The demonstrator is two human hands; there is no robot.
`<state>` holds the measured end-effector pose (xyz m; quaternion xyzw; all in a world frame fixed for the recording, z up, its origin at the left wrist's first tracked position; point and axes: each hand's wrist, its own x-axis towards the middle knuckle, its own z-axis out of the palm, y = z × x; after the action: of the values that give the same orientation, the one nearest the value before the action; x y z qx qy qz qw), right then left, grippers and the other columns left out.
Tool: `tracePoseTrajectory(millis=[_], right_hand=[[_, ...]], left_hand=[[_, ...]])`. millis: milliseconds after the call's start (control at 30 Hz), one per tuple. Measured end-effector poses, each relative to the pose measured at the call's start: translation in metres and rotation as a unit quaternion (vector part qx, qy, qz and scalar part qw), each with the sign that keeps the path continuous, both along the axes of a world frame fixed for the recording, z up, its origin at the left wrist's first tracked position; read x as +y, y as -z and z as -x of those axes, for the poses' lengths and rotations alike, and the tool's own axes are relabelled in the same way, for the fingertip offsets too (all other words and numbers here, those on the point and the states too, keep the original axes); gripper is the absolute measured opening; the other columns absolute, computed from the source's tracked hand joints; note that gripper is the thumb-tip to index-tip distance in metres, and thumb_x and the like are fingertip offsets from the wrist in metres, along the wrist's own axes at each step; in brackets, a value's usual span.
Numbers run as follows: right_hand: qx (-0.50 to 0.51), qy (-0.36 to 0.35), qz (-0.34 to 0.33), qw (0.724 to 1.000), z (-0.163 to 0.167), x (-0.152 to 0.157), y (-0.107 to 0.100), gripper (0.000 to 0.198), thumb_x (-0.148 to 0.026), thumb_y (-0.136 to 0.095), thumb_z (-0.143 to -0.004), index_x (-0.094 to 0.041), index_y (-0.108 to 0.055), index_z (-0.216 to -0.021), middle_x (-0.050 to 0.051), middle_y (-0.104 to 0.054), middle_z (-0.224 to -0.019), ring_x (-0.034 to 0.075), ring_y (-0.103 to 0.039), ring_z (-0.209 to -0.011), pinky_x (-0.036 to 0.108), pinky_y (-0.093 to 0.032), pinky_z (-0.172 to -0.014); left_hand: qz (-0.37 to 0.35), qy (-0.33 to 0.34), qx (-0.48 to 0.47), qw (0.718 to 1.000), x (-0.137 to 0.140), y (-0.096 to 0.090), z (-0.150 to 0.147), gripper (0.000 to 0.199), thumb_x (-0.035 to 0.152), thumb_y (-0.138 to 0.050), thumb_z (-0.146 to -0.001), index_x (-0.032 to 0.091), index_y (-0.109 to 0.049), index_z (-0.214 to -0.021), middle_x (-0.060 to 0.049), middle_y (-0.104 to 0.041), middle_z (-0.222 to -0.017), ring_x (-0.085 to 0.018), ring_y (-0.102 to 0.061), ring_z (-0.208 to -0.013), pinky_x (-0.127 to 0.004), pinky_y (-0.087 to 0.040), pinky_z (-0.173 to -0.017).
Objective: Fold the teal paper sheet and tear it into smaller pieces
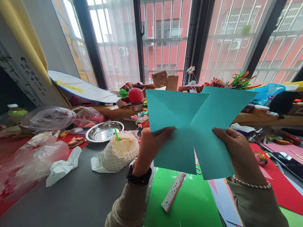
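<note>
Held up in front of me is teal paper (175, 110), slit from its top edge and from its bottom edge toward the middle. My left hand (155, 142) pinches its left side, thumb on the face turned to me. On the right side, my right hand (233, 145) grips it the same way, thumb in front and fingers behind. Below the paper lies a green sheet (189, 201) with a patterned ruler (174, 192) on it. Part of a scissors handle (199, 170) shows through the lower slit.
A coconut (123, 148) with a green straw, in white foam netting, stands left of my left wrist. Behind it sits a metal plate (104, 132). Plastic bags (47, 151) lie far left; coloured paper (286, 186) and a phone (287, 162) are at right.
</note>
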<state>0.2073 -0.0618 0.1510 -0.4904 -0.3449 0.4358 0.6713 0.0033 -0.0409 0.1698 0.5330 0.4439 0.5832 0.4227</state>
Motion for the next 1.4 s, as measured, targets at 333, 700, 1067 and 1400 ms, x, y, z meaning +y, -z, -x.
tracePoseTrajectory(millis=[333, 700, 1067, 1400], right_hand=[[-0.011, 0.007, 0.015, 1.0, 0.005, 0.006, 0.006, 0.021, -0.03, -0.071, -0.053, -0.023, -0.064, -0.071, -0.002, -0.067, -0.06, 0.016, -0.06, -0.046, 0.023, -0.049, -0.037], [-0.048, -0.001, -0.035, 0.998, -0.004, 0.008, 0.009, 0.022, -0.031, -0.071, -0.053, -0.022, -0.065, -0.072, -0.001, -0.066, -0.056, 0.015, -0.06, -0.046, 0.024, -0.049, -0.04], [0.012, 0.032, -0.019, 0.999, 0.004, 0.006, 0.004, 0.017, -0.031, -0.072, -0.053, -0.024, -0.065, -0.068, -0.004, -0.066, -0.056, 0.012, -0.058, -0.043, 0.02, -0.048, -0.04], [-0.01, -0.019, -0.047, 0.999, -0.004, 0.008, 0.007, 0.02, -0.03, -0.07, -0.055, -0.024, -0.065, -0.074, -0.002, -0.067, -0.062, 0.013, -0.059, -0.047, 0.022, -0.05, -0.044]], left_hand=[[0.05, 0.127, -0.009, 0.991, 0.007, -0.001, 0.018, 0.026, 0.033, -0.067, -0.058, 0.015, -0.065, -0.077, -0.002, -0.065, -0.072, -0.015, -0.06, -0.061, -0.026, -0.05, -0.056], [0.031, 0.172, 0.039, 0.984, 0.015, 0.006, 0.021, 0.03, 0.03, -0.066, -0.061, 0.014, -0.063, -0.086, -0.006, -0.065, -0.086, -0.02, -0.061, -0.077, -0.03, -0.05, -0.065], [0.01, 0.094, 0.041, 0.995, 0.013, 0.006, 0.011, 0.028, 0.033, -0.067, -0.058, 0.015, -0.066, -0.079, -0.003, -0.066, -0.076, -0.018, -0.061, -0.068, -0.027, -0.05, -0.057], [0.015, 0.063, 0.069, 0.995, 0.011, 0.003, 0.014, 0.024, 0.034, -0.068, -0.055, 0.016, -0.066, -0.071, -0.001, -0.065, -0.068, -0.017, -0.061, -0.062, -0.025, -0.049, -0.053]])
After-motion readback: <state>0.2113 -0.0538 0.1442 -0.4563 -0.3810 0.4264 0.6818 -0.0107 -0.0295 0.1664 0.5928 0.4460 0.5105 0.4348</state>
